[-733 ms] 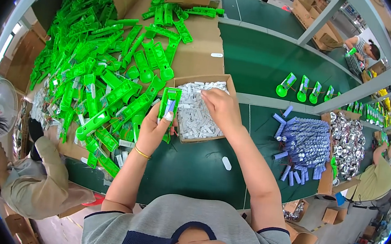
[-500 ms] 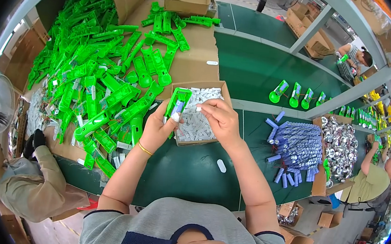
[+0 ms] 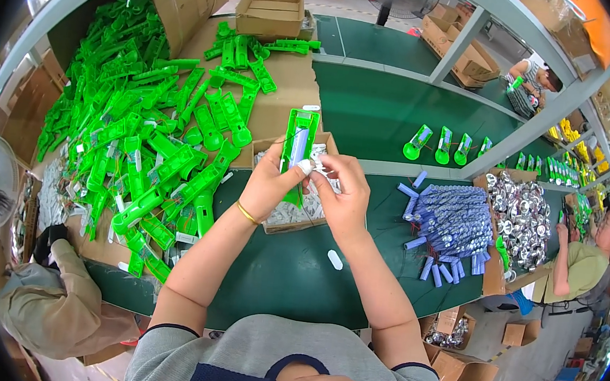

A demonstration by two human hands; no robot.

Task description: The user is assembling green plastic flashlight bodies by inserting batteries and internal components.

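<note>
Over a shallow carton (image 3: 287,227) of small white pieces (image 3: 306,204), my left hand (image 3: 268,181) grips an open green plastic housing (image 3: 314,121), elongated and held upright. Inside the housing lies a blue cylindrical battery (image 3: 300,146). The left thumb, its tip wrapped in white, presses at the battery's lower end. My right hand (image 3: 347,194) is closed in a pinch right beside that thumb, at the housing's lower right side. What sits between its fingertips is too small and covered to make out.
Green housings (image 3: 132,152) heap on the left. To the right are blue batteries (image 3: 453,216) and a carton of shiny round parts (image 3: 519,218). A row of green housings (image 3: 443,146) stands beyond a metal rail. A white strip (image 3: 335,259) lies before me. Co-workers sit at both sides.
The housing has turned more upright, its open side facing me. My right hand has come in against it, beside the left thumb; the small white piece seen at its fingertips is now hidden. The view has shifted slightly.
</note>
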